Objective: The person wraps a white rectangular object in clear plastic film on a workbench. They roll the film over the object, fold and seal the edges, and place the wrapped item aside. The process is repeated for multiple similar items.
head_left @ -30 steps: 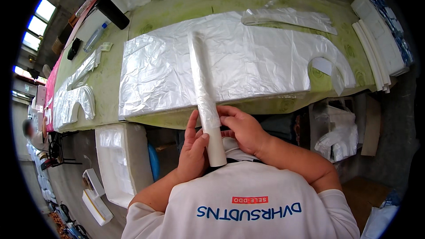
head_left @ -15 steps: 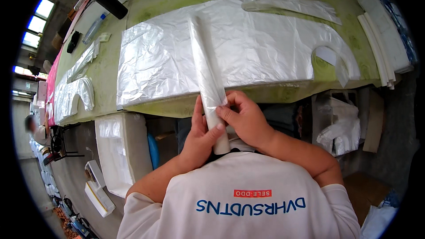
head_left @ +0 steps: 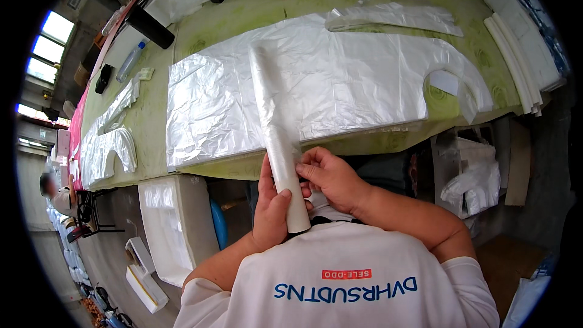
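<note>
A long roll of clear plastic film [head_left: 271, 112] slants away from my body, its far end over the stack of plastic sheets and its near end at my chest. My left hand [head_left: 271, 209] is closed around the lower part of the roll, thumb across the top. On the roll's right side, my right hand [head_left: 331, 177] is closed, with thumb and forefinger pinching at the film's edge. Its other fingers are curled and partly hidden. Beneath the roll's far part lies a wide stack of shiny clear plastic sheets [head_left: 212, 106], with a curved cutout at its right end.
The green-covered table [head_left: 273, 0] carries a folded plastic strip [head_left: 395, 18], plastic offcuts [head_left: 112, 152], a bottle [head_left: 130, 62] and a black cylinder [head_left: 150, 27]. White rolls [head_left: 513, 64] lie right. Below the edge stand a white bin [head_left: 164, 225] and a bag of plastic scraps [head_left: 470, 176]. Another person [head_left: 61, 197] sits far left.
The whole view has shifted, so the table sits lower. My hands and the roll have come slightly nearer my body, and my right thumb has slid toward the roll's right edge.
</note>
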`<state>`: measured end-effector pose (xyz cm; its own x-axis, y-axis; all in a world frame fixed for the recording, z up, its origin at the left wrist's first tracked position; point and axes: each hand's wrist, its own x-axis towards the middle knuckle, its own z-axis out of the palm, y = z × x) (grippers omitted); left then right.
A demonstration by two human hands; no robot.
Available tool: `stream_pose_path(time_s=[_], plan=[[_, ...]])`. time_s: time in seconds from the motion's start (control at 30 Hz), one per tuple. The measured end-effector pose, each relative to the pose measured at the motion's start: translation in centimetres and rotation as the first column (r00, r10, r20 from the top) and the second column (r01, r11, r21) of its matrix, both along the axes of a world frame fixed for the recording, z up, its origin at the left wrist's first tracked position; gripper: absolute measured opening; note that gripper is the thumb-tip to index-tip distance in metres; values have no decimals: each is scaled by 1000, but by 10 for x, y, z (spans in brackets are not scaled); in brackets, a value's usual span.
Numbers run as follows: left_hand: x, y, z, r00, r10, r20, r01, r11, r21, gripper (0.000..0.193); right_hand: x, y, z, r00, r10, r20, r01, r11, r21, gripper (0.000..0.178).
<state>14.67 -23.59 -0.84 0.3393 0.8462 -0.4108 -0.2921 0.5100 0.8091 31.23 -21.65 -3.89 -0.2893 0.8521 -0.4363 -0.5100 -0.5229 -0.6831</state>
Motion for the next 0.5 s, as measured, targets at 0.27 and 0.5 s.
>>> stream_pose_path(time_s=[0.27, 0.5], plan=[[-8, 2, -8, 960, 2, 279, 46, 985, -167, 61, 1, 10, 9, 981, 172, -93, -171, 985, 19, 37], [-10, 4, -23, 964, -37, 265, 124, 939, -322, 57, -1, 6, 16, 992, 124, -4, -124, 991, -57, 38]])
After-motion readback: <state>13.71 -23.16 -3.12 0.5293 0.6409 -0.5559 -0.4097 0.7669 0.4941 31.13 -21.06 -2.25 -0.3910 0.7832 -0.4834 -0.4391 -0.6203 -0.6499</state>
